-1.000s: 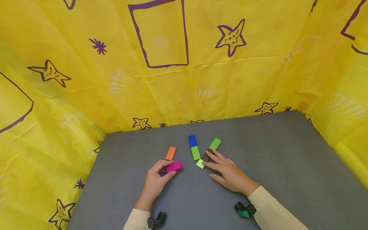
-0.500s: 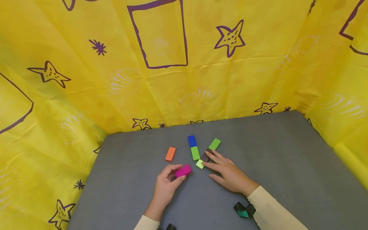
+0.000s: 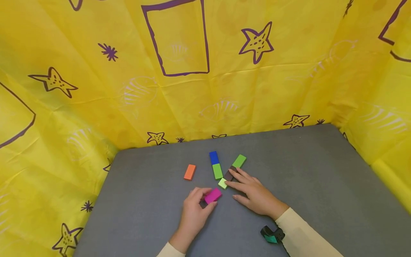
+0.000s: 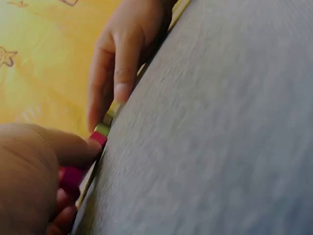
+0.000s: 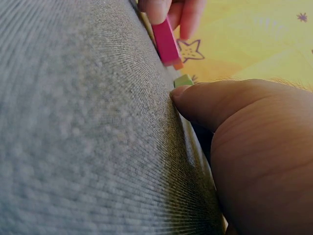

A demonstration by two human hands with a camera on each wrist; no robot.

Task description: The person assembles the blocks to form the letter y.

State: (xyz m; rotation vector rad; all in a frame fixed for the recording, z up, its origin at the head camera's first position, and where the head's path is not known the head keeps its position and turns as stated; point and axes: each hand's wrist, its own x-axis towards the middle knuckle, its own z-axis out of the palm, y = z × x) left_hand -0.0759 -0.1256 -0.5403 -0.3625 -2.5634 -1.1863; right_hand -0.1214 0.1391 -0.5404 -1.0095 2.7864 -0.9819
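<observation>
My left hand [image 3: 194, 212] pinches a magenta block [image 3: 213, 196] between thumb and fingers, just short of a small pale-green block [image 3: 222, 183]. In the right wrist view the magenta block [image 5: 167, 41] sticks out from the left fingertips. My right hand [image 3: 257, 196] lies with fingers extended, its fingertips touching a dark brown block [image 3: 229, 173] and the pale-green one. A green block [image 3: 239, 161] continues that slanted row at its far end. Left of it, another green block [image 3: 217, 171] and a blue block [image 3: 213, 157] form a second row, meeting the first near the pale-green block.
An orange block [image 3: 189, 172] lies apart on the grey table [image 3: 305, 171], left of the rows. Yellow printed cloth [image 3: 179, 107] hangs behind the table and along both sides. A black band with a teal patch [image 3: 272, 235] sits at the right wrist.
The left hand has carried the magenta block rightward and slightly nearer, away from the orange block and toward the pale-green one. The right hand has stayed in place.
</observation>
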